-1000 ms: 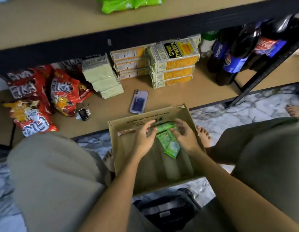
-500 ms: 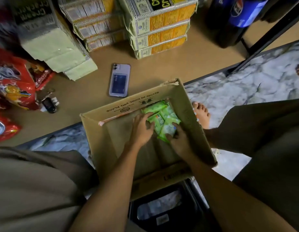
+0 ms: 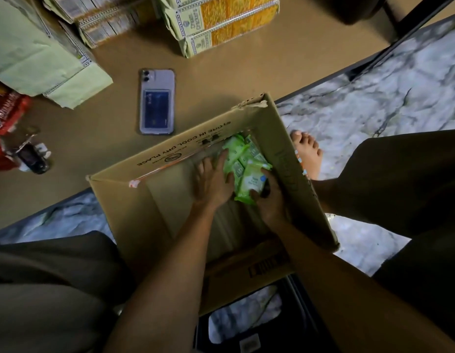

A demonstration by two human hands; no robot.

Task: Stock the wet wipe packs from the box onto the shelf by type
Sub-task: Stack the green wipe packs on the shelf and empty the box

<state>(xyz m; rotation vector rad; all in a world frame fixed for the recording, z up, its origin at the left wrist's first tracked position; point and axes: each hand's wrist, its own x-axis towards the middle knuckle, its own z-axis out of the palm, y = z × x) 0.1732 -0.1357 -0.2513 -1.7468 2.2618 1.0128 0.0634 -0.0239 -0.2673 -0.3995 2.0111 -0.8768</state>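
Wet wipe packs (image 3: 243,164), green and soft-sided, lie bunched in the far right corner of the cardboard box (image 3: 170,159), which stands on the floor against the shelf (image 3: 221,80) edge. The left hand (image 3: 213,182) lies flat and open against the left side of the heap, gripping nothing; the right hand (image 3: 269,200) curls around the near pack's right edge, though I cannot tell whether that grip has closed. Scooped together, the slippery packs could squirt out between the palms, or different types could come up mixed. I count about four packs, overlapping, so the number is uncertain. On the shelf lies one phone (image 3: 157,101), beside three visible stacks of cracker boxes (image 3: 221,24), with one key fob (image 3: 34,159) at left.
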